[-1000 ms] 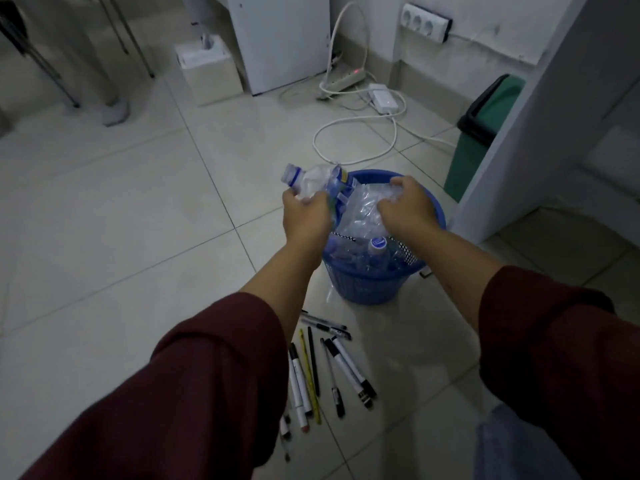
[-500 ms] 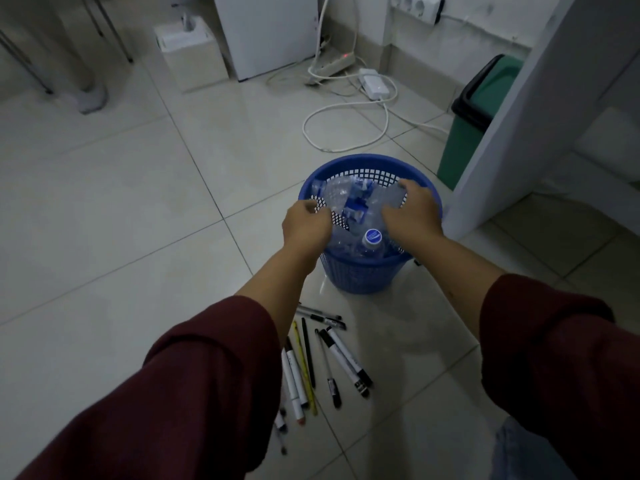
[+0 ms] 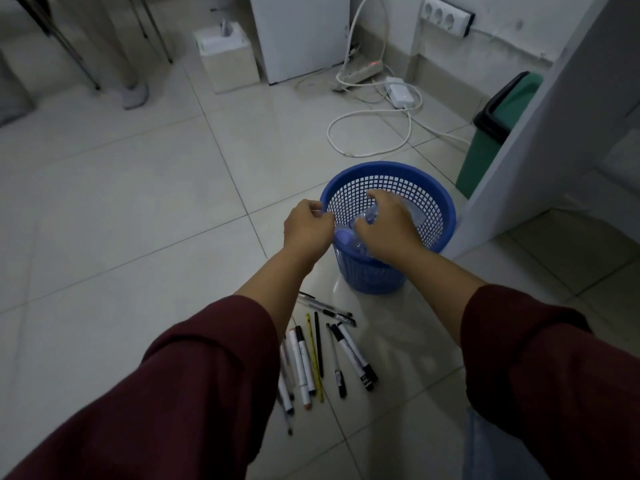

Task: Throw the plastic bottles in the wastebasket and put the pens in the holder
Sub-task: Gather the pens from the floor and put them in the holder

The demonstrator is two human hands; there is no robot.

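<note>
Nearest the camera, two dark red sleeves [image 3: 194,386] reach forward over a pale tiled floor [image 3: 121,209]. Between the forearms, a loose scatter of pens [image 3: 322,355] lies on the floor just in front of the wastebasket: white markers with black caps, a thin yellow one, a slim black one and a couple of clear ballpoints, mostly lying lengthwise away from the camera and touching or overlapping one another. No holder for them can be made out.

Beyond the pens stands the blue mesh wastebasket [image 3: 429,188], upright on the floor. The left hand [image 3: 306,225] is at the basket's near left rim, its fingers curled in; whether they pinch the rim or only rest against it cannot be told. The right hand [image 3: 388,223] reaches down inside the basket, fingers bent around the crumpled clear plastic bottles [image 3: 360,225] that lie within; a pale blue cap shows between the two hands. How firm that hold is stays unclear.

Just right of the basket rises a white furniture panel [image 3: 540,140], and behind it a green bin [image 3: 491,147] with a black lid. Farther off, a white cable [image 3: 374,133] loops across the floor to a power strip [image 3: 360,72] and adapter by the wall. At the far edge sit a white tissue box [image 3: 228,57] and a white cabinet [image 3: 301,32].
</note>
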